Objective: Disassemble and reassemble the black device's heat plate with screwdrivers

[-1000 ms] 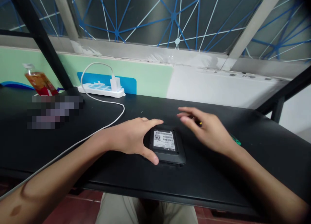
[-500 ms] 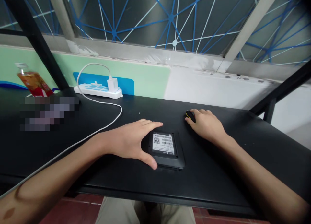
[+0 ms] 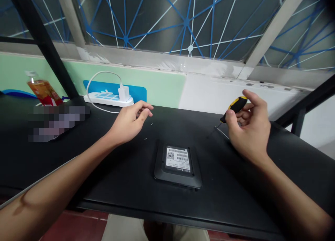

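Observation:
A screwdriver (image 3: 237, 105) with a yellow and black handle is gripped in my right hand (image 3: 251, 129), its thin shaft pointing down to the left above the table. Below that hand, a slim metal rod (image 3: 222, 133) lies partly hidden. My left hand (image 3: 129, 122) hovers over the table with loosely bent fingers, and I see nothing in it. Close to its fingertips are two tiny screw-like pieces, one silvery piece (image 3: 146, 139) and another piece (image 3: 151, 123). Between my forearms lies a flat black square device (image 3: 172, 175), its white printed label (image 3: 178, 158) facing up.
Against the wall stands a white power strip (image 3: 110, 99) with a plugged-in charger (image 3: 124, 92) and white cable (image 3: 91, 77). A drink bottle (image 3: 44, 91) and a blurred-out item (image 3: 59, 124) are at left. Black metal posts (image 3: 49, 56) rise on both sides.
My left hand has left the device's side and moved up and left. My right hand has lifted the screwdriver off the table, moving right; the metal rod now shows.

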`<state>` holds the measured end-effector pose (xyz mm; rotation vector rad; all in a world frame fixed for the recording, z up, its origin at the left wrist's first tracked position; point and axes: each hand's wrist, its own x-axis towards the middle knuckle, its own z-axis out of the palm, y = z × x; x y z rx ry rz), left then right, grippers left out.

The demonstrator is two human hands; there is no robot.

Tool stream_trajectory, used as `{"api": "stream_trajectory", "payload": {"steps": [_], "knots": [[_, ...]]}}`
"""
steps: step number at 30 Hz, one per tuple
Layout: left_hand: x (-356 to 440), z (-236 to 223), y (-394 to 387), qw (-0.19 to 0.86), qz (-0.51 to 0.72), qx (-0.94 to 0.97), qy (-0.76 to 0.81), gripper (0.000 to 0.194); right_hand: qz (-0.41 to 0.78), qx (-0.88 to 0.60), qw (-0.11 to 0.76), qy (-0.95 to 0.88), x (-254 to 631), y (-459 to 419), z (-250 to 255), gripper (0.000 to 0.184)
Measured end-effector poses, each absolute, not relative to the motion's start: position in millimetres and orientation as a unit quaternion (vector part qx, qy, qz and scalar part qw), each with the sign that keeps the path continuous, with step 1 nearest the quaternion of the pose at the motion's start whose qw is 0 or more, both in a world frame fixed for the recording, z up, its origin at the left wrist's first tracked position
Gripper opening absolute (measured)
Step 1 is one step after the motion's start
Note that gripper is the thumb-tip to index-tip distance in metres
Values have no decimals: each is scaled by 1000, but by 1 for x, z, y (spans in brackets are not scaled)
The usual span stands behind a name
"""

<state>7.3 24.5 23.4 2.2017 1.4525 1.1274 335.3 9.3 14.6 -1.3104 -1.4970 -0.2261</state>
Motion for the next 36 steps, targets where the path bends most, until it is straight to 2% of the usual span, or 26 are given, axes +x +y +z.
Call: {"api": "stream_trajectory", "payload": {"steps": [7,14,18,27,36], "knots": [[8,19,25,145,405,745,510,24,66,-441,647,-618,311,1,5,42],[8,17,27,166,434,725,508,19,195,-422,615,-637,286,-18,-1,34],[10,14,29,191,450,720,493,18,200,-395,592,-673,274,-32,-4,32],[13,10,33,236,476,698,481,18,122,-388,500,-764,265,-45,-14,33],[15,10,29,259,475,696,472,20,124,-397,482,-772,264,-42,-15,31]]}}
